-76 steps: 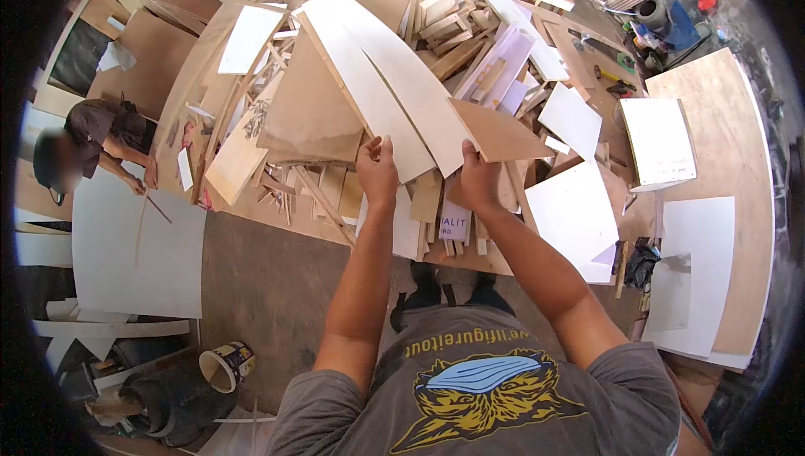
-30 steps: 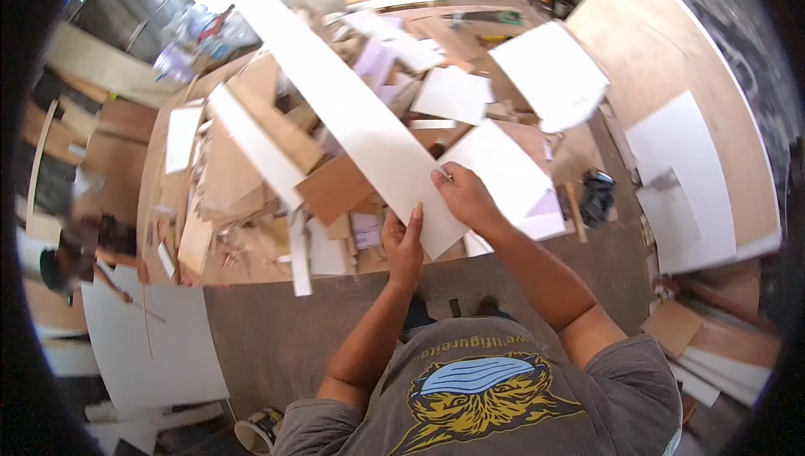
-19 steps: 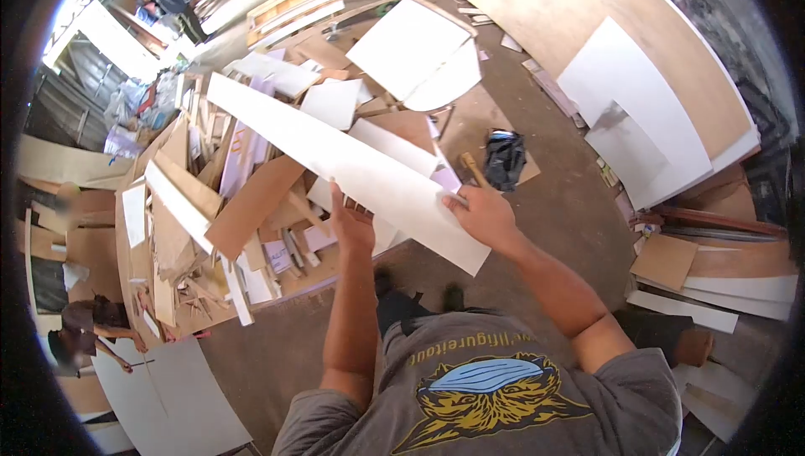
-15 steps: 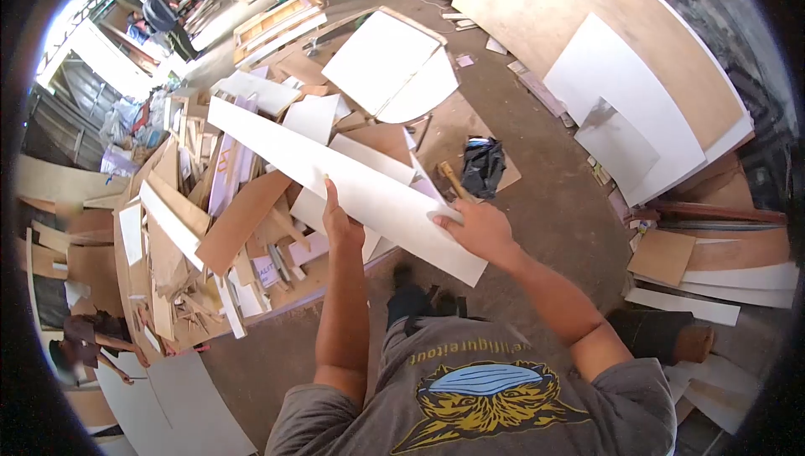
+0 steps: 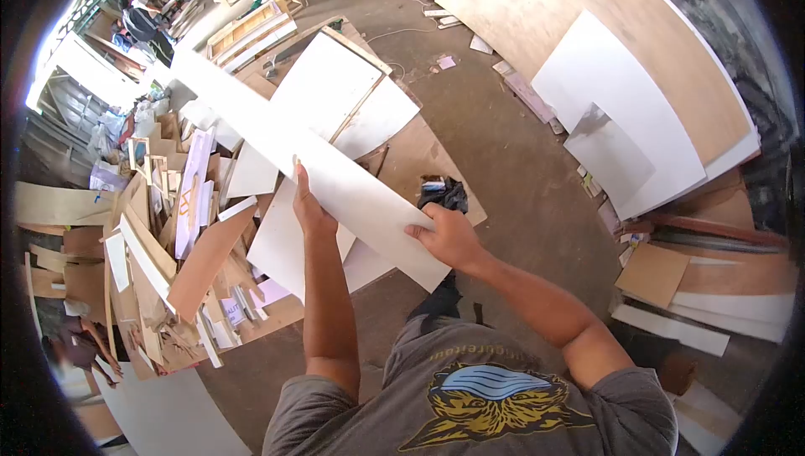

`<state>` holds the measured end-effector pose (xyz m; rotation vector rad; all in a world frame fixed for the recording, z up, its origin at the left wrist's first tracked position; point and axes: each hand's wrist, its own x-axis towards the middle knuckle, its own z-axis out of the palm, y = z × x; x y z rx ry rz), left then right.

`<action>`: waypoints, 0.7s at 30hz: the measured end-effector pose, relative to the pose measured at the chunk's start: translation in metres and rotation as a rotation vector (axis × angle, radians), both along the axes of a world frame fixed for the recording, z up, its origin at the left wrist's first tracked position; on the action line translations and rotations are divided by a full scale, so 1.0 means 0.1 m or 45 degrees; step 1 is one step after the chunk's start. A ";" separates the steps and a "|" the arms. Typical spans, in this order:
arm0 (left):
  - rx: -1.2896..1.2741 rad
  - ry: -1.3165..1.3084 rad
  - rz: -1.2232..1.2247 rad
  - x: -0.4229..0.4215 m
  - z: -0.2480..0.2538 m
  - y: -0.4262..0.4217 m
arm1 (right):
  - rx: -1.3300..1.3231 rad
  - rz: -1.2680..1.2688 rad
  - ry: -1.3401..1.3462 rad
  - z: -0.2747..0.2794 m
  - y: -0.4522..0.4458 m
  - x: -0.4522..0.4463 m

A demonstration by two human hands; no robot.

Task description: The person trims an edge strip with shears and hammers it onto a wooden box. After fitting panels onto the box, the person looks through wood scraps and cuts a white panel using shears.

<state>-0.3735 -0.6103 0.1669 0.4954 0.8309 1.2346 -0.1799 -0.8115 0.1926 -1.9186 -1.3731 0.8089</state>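
white board (image 5: 352,192): aslant over the desk (image 5: 429,150); probably light, stiffish; best held by both long edges
left hand (image 5: 314,211): gripping left edge
right hand (image 5: 450,238): gripping right edge, near end

Daylight pours in from the bright white opening (image 5: 84,62) at upper left, blown out to glare with a bluish fringe along the lens edge. The far end of the long, narrow, flat white board (image 5: 323,175) washes out in that light, and the large white rectangular panel (image 5: 323,83) beyond it loses most surface detail. Light falls off toward the right, leaving the dark grey wall (image 5: 759,54) murky; the bare brown floor (image 5: 503,171) is evenly dim. The wide lens bows the tall tan plywood sheet (image 5: 537,3) into a curve, and black vignetting swallows the corners. Focus is fairly crisp centrally, softer toward the rim.
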 end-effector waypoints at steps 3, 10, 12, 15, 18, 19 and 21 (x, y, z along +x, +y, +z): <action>-0.023 -0.128 -0.111 0.48 0.00 -0.05 | 0.225 -0.049 0.067 -0.06 0.30 0.39; 0.038 0.332 -0.166 1.34 0.05 -0.85 | 0.346 -0.080 0.175 -0.14 0.78 0.98; 0.121 0.474 0.023 1.58 -0.05 -0.97 | 0.376 -0.024 0.278 -0.38 0.89 1.07; 0.247 0.539 0.190 1.85 -0.17 -1.04 | 0.342 0.180 0.336 -0.38 0.90 1.41; 0.209 0.520 0.311 2.19 -0.19 -1.12 | 0.254 0.449 0.341 -0.15 0.91 2.01; 0.245 0.555 0.364 2.33 -0.18 -1.13 | 0.212 0.507 0.305 0.00 0.89 2.30; 0.315 0.634 0.454 2.57 -0.15 -1.15 | 0.224 0.588 0.211 0.11 0.93 2.81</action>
